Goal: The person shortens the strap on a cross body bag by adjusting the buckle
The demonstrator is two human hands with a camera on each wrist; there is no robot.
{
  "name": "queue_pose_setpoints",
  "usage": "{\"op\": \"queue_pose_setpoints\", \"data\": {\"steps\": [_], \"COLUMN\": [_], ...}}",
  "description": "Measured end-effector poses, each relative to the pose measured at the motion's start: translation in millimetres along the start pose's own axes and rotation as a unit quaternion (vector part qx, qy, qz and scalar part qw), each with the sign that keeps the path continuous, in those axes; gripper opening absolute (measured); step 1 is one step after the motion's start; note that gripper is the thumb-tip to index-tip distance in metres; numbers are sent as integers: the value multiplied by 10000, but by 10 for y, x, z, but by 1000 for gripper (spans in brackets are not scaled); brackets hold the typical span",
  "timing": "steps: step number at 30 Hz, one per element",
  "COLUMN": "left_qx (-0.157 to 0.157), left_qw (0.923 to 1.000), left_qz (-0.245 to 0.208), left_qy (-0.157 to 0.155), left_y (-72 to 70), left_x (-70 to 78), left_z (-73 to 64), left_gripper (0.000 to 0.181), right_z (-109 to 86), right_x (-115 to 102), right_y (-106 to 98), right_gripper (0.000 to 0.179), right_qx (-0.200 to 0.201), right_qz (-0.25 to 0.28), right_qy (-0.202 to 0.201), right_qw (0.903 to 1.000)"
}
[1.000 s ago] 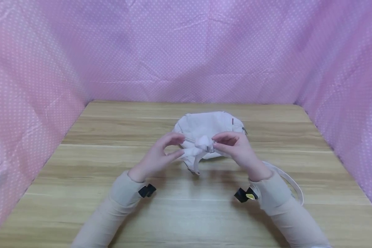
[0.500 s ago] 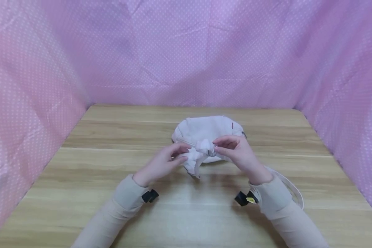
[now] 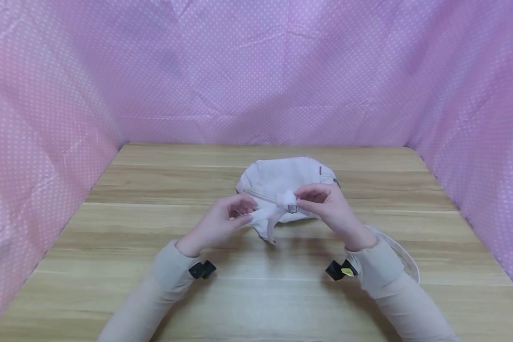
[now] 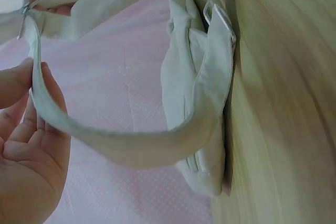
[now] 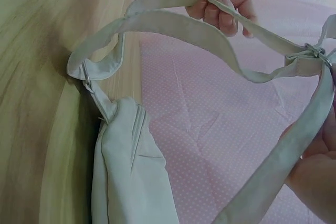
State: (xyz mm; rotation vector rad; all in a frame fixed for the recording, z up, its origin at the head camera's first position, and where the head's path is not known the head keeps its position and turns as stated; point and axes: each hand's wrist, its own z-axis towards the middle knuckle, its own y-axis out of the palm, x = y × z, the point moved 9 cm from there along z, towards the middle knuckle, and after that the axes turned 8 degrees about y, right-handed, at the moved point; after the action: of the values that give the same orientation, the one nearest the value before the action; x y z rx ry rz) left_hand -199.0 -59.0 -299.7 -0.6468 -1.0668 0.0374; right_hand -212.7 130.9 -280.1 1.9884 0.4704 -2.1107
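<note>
A white bag (image 3: pixel 286 172) lies on the table, its zip (image 3: pixel 258 194) facing the near left. Above its front edge, my right hand (image 3: pixel 335 213) pinches the bag's strap beside a metal slider buckle (image 3: pixel 291 208). A bunched loop of strap stands up at that buckle. My left hand (image 3: pixel 215 223) holds another stretch of the strap (image 4: pixel 131 148) between thumb and fingers, left of the buckle. In the left wrist view this strap hangs in a wide curve from the hand to the bag's end. The right wrist view shows a metal ring (image 5: pixel 86 77) joining strap and bag.
The wood-grain table (image 3: pixel 256 304) extends around the bag. A further loop of strap (image 3: pixel 403 251) lies on it by the right forearm. Pink dotted cloth (image 3: pixel 256 71) hangs along the back and both sides. Each wrist carries a small black device (image 3: pixel 203 270).
My left hand first moved right toward the buckle, then drew back left, closing its fingers on the strap. The right hand has stayed nearly in place, and the buckle shows more plainly.
</note>
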Motion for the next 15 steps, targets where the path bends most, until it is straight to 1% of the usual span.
{"op": "queue_pose_setpoints", "data": {"steps": [4,8,10,13,15], "left_qx": [-77,-130,-137,-103,-61], "left_qw": [9999,9994,9988,9983,9981], "left_qz": [84,222,350,526,532], "left_qy": [-90,-245,-301,-244,-290], "left_y": [-69,-149,-195,-278,-341], "left_x": [-62,-151,-196,-252,-306], "left_z": [-53,-131,-169,-223,-257], "left_gripper": [20,14,13,14,14], "right_z": [-4,-17,-22,-31,-36], "right_x": [7,3,0,-27,-50], "right_y": [-15,-64,-98,-153,-188], "right_gripper": [36,33,30,30,32], "right_qx": [-43,41,80,132,82], "right_qz": [-59,-3,161,413,909], "right_qy": [-45,-70,-18,-41,-130], "right_qw": [10000,10000,9998,9990,9957]}}
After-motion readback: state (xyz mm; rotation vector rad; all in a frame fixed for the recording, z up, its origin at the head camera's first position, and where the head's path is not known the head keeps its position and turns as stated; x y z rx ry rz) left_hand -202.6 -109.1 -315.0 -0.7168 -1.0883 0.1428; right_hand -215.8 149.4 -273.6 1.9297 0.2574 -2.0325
